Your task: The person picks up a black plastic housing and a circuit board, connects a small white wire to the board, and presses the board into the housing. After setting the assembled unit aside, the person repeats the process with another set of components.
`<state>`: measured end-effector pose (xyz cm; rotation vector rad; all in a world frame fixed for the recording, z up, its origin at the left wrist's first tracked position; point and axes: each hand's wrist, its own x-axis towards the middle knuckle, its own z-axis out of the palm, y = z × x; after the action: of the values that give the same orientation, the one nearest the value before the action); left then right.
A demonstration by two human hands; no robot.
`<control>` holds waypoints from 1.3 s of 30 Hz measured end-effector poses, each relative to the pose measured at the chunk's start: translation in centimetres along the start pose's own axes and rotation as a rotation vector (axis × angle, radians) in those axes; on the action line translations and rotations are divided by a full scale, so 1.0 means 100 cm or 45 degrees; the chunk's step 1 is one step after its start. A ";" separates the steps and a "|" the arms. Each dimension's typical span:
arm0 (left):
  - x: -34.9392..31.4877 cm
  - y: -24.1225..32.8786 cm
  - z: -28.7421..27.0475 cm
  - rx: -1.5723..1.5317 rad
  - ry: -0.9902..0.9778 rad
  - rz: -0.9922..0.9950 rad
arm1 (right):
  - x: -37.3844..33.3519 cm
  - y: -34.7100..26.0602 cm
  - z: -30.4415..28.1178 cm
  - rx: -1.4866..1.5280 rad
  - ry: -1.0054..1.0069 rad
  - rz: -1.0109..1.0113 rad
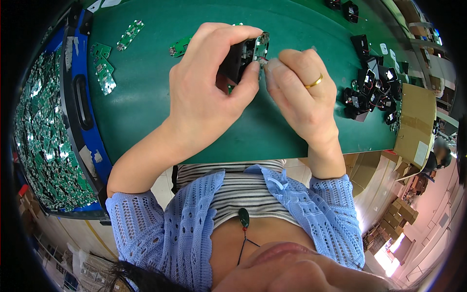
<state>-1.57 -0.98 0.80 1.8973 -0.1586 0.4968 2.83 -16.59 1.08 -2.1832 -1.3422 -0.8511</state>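
Note:
My left hand (202, 92) is wrapped round a black plastic housing (234, 62), fingers over its top and thumb along its lower edge. A small green circuit board (262, 45) stands at the housing's right-hand end, close to my left fingertips. My right hand (306, 95), with a gold ring on one finger, is pinched closed right beside the board's lower part. A bit of reddish wire seems to show between the two hands. What the right fingertips grip is too small and too covered to make out.
Loose green circuit boards (105, 75) lie at the left of the green table (141, 121), and another board (180, 47) lies behind my left hand. A blue-edged bin (80, 102) full of boards stands at the left. Several black housings (374, 90) are heaped at the right, beside a cardboard box (416, 124).

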 end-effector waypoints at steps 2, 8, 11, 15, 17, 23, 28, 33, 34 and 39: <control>0.000 -0.001 0.000 0.025 0.006 0.062 | 0.002 -0.003 -0.002 0.041 -0.017 0.033; -0.002 -0.006 0.004 -0.533 -0.092 -0.239 | -0.005 -0.004 -0.002 0.711 0.055 0.667; -0.003 -0.008 0.005 -0.507 -0.078 -0.161 | -0.004 -0.005 -0.004 1.150 0.019 1.091; -0.003 -0.006 0.005 -0.428 -0.079 -0.046 | -0.002 -0.003 -0.007 1.255 -0.061 1.148; -0.005 -0.005 0.005 -0.411 -0.047 0.019 | -0.001 -0.005 -0.005 1.239 -0.058 1.141; -0.006 -0.005 0.005 -0.191 -0.046 0.132 | 0.001 -0.003 -0.002 1.208 -0.112 1.168; -0.005 -0.012 0.007 -0.209 -0.029 0.116 | -0.004 -0.003 0.008 1.175 -0.080 1.124; 0.002 -0.014 0.014 -0.686 0.106 -0.126 | -0.002 -0.007 0.014 0.838 0.230 0.898; 0.000 -0.013 0.013 -0.682 0.107 -0.118 | -0.001 -0.009 0.013 0.961 0.247 1.043; 0.007 -0.015 -0.003 -0.585 -0.200 -0.321 | 0.001 -0.008 0.005 1.099 0.109 1.270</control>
<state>-0.51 -0.02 -0.13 1.4761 -0.1215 0.1230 2.30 -15.90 0.87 -1.6976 -0.3003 0.0493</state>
